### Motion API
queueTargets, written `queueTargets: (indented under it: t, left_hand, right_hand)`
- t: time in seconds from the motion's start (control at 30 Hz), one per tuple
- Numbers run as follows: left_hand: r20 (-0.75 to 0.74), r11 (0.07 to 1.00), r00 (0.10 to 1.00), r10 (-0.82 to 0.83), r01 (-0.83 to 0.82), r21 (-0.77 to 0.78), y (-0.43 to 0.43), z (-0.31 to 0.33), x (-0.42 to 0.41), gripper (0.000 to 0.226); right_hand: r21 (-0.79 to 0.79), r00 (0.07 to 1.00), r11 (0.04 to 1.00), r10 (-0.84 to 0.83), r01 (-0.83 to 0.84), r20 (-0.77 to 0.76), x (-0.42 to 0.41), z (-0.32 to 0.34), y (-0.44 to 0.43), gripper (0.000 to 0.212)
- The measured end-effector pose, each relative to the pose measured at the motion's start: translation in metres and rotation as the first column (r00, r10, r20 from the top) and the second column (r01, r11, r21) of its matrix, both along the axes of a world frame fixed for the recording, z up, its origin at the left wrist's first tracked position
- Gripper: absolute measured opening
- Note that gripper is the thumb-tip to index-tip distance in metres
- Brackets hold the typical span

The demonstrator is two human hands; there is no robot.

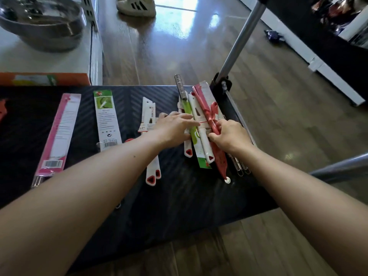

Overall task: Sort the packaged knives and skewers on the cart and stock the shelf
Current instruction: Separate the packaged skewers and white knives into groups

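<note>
A pile of packaged knives lies at the right end of the black cart top (139, 206). My right hand (229, 136) grips a red-handled knife (207, 112) on top of the pile. Beside it lie a white-handled knife (201, 124) and a green package (189, 116). My left hand (175, 126) rests with straight fingers on the left side of that pile. Spread to the left are a pink package (59, 134), a green-and-white package (106, 120) and white-handled knives (148, 116). Metal skewers (241, 168) poke out at the pile's right edge.
A steel bowl (41, 24) sits on a white shelf (59, 60) at the upper left, above an orange box (43, 79). The cart's metal handle post (241, 40) rises at the right. A person's shoe (137, 5) stands on the wooden floor beyond.
</note>
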State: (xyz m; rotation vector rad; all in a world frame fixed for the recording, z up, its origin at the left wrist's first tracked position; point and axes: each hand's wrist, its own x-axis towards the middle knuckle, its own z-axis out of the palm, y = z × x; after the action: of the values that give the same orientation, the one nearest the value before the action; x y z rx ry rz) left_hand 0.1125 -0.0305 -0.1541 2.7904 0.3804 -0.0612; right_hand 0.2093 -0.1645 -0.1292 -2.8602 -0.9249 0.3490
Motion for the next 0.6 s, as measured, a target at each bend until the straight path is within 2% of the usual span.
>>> queueTargets:
  t: [0.23,0.47,0.53,0.6]
  left_hand:
    - [0.117,0.993,0.990,-0.072,0.061,0.097,0.002,-0.006,0.001,0.033]
    - [0.177,0.968,0.971,-0.159,0.118,0.221,-0.001,-0.011,-0.003,0.036]
    - [0.221,0.970,0.962,-0.162,0.114,0.216,0.002,-0.013,-0.004,0.033]
    - [0.331,0.968,0.927,-0.178,0.105,0.229,0.007,-0.010,-0.006,0.027]
  right_hand:
    - [0.093,1.000,0.996,0.004,-0.001,-0.029,0.008,-0.008,-0.002,0.017]
    - [0.139,0.998,0.989,-0.034,0.042,-0.060,0.009,-0.007,-0.002,0.022]
    - [0.174,0.989,0.980,-0.073,0.096,-0.132,0.007,-0.004,0.002,0.026]
    - [0.234,0.960,0.956,-0.116,0.177,-0.254,0.006,0.000,0.004,0.027]
